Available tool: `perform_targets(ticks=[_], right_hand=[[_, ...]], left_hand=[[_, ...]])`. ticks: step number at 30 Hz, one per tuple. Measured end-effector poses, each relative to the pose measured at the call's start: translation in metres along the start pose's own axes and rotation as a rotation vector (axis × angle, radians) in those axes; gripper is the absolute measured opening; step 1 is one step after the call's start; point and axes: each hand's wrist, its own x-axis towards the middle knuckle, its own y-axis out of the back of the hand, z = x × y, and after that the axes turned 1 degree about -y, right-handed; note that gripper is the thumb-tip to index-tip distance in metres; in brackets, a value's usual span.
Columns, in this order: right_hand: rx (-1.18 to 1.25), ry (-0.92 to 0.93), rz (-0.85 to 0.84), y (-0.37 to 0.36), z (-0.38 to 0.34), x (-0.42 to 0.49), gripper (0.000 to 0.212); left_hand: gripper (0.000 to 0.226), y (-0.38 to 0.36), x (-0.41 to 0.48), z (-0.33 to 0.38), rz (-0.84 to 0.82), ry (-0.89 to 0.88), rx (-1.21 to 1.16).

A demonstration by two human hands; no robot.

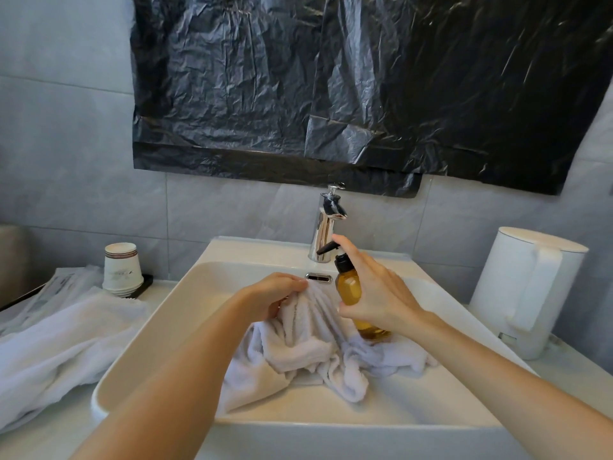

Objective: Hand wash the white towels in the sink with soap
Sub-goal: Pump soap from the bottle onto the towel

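Observation:
A white towel [308, 346] lies bunched in the white sink [159, 327]. My left hand [270, 295] grips a raised fold of it near the overflow slot. My right hand [374, 293] holds an amber soap bottle [348, 287] with a black pump over the towel, index finger resting on the pump head, nozzle pointing left. The bottle's base sits by the towel's right side. A second white towel [56, 346] lies on the counter left of the sink.
A chrome tap [326, 224] stands behind the sink. A stack of paper cups [121, 270] sits at the back left. At the right stands a white kettle [527, 290]. Black plastic sheeting [365, 88] covers the wall above.

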Motion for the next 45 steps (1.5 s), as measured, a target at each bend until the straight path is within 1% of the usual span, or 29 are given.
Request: perform_targets(ticks=[3, 6, 8, 10, 14, 17, 18, 20, 21, 22, 24, 25, 27, 29, 31, 33, 35, 38, 40, 42, 45], right_hand=[[-0.152, 0.053, -0.088, 0.013, 0.005, -0.003, 0.116], [-0.207, 0.047, -0.132, 0.023, 0.012, -0.014, 0.113], [-0.251, 0.039, -0.143, 0.030, 0.017, -0.023, 0.110], [-0.323, 0.039, -0.125, 0.037, 0.023, -0.031, 0.109], [-0.441, 0.014, -0.069, 0.047, 0.032, -0.045, 0.103], [-0.442, -0.056, -0.049, 0.048, 0.037, -0.053, 0.103], [-0.435, -0.077, -0.047, 0.047, 0.039, -0.055, 0.103], [-0.418, -0.118, -0.043, 0.044, 0.044, -0.061, 0.103], [-0.407, -0.137, -0.041, 0.044, 0.047, -0.063, 0.103], [-0.397, -0.150, -0.035, 0.044, 0.049, -0.065, 0.103], [-0.373, -0.167, -0.023, 0.043, 0.053, -0.067, 0.102], [-0.354, -0.179, -0.015, 0.044, 0.054, -0.067, 0.102], [-0.290, -0.211, 0.004, 0.045, 0.055, -0.068, 0.101], [-0.183, -0.244, 0.029, 0.046, 0.056, -0.070, 0.100], [-0.113, -0.259, 0.042, 0.046, 0.058, -0.073, 0.099], [-0.107, -0.252, 0.032, 0.044, 0.060, -0.075, 0.099], [-0.105, -0.234, 0.025, 0.042, 0.062, -0.076, 0.099], [-0.073, -0.226, 0.032, 0.041, 0.066, -0.076, 0.100], [-0.075, -0.220, 0.041, 0.040, 0.065, -0.077, 0.099], [-0.072, -0.209, 0.055, 0.039, 0.064, -0.077, 0.095], [-0.062, -0.203, 0.078, 0.037, 0.063, -0.078, 0.091]], left_hand=[[0.018, -0.001, -0.002, 0.001, 0.000, -0.002, 0.003], [0.016, -0.001, -0.005, 0.000, 0.008, -0.011, 0.018], [0.018, 0.001, -0.005, 0.000, 0.020, -0.025, 0.035], [0.024, 0.000, -0.008, 0.001, 0.036, -0.043, 0.071], [0.038, -0.014, -0.015, 0.002, 0.116, -0.188, 0.351], [0.043, -0.023, -0.019, 0.001, 0.106, -0.253, 0.510], [0.046, -0.023, -0.020, 0.000, 0.129, -0.272, 0.610], [0.048, -0.023, -0.021, 0.000, 0.228, -0.333, 0.847], [0.047, -0.025, -0.020, 0.001, 0.263, -0.391, 0.906], [0.045, -0.030, -0.020, 0.004, 0.258, -0.458, 0.923], [0.046, -0.047, -0.021, 0.011, 0.148, -0.535, 1.000], [0.048, -0.059, -0.020, 0.016, 0.063, -0.519, 1.081], [0.053, -0.088, -0.013, 0.020, -0.099, -0.398, 1.233], [0.053, -0.113, -0.004, 0.019, -0.185, -0.309, 1.333], [0.053, -0.125, 0.007, 0.011, -0.188, -0.260, 1.344], [0.054, -0.126, 0.014, 0.003, -0.187, -0.196, 1.386], [0.049, -0.124, 0.017, -0.003, -0.151, -0.185, 1.444], [0.038, -0.122, 0.017, -0.007, -0.090, -0.221, 1.356], [0.030, -0.120, 0.015, -0.005, -0.075, -0.248, 1.210], [0.020, -0.113, 0.012, -0.001, -0.076, -0.249, 0.916], [0.015, -0.095, 0.009, 0.004, -0.140, -0.162, 0.414]])
